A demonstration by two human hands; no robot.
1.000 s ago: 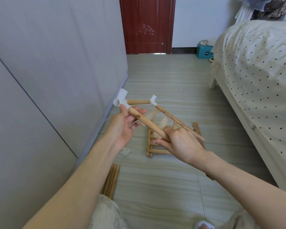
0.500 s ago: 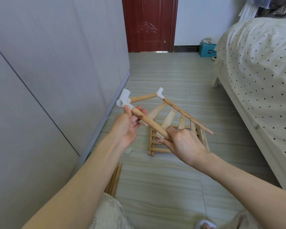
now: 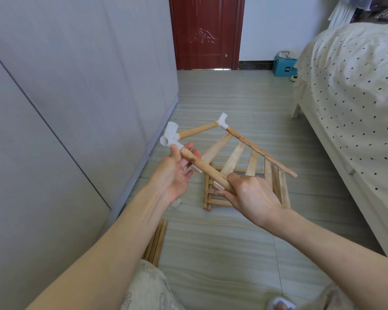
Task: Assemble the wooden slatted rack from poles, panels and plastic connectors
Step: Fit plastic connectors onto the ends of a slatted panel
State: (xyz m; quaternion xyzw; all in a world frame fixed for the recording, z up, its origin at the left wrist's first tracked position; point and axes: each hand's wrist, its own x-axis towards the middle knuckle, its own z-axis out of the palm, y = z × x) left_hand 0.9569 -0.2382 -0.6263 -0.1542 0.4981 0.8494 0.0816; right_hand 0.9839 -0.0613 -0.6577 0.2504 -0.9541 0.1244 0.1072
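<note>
I hold a part-built frame in the air: three wooden poles joined by two white plastic connectors. My left hand (image 3: 174,173) grips the near pole (image 3: 202,167) just below the left connector (image 3: 169,137). My right hand (image 3: 246,193) grips the same pole's lower end. A short pole (image 3: 197,130) runs to the second connector (image 3: 222,121), and a thin long pole (image 3: 260,152) slants down right from it with a free end. Slatted wooden panels (image 3: 231,162) hang under the frame and lie on the floor beneath it.
A grey wardrobe (image 3: 76,86) stands close on the left, a bed (image 3: 349,97) with a dotted cover on the right. Several loose poles (image 3: 156,240) lie on the floor by my left forearm. A red door (image 3: 205,32) and a blue box (image 3: 285,67) are at the far end.
The frame has tilted and lifted a little: the second connector and the long pole rose and swung right. Both hands keep the same grip on the near pole.
</note>
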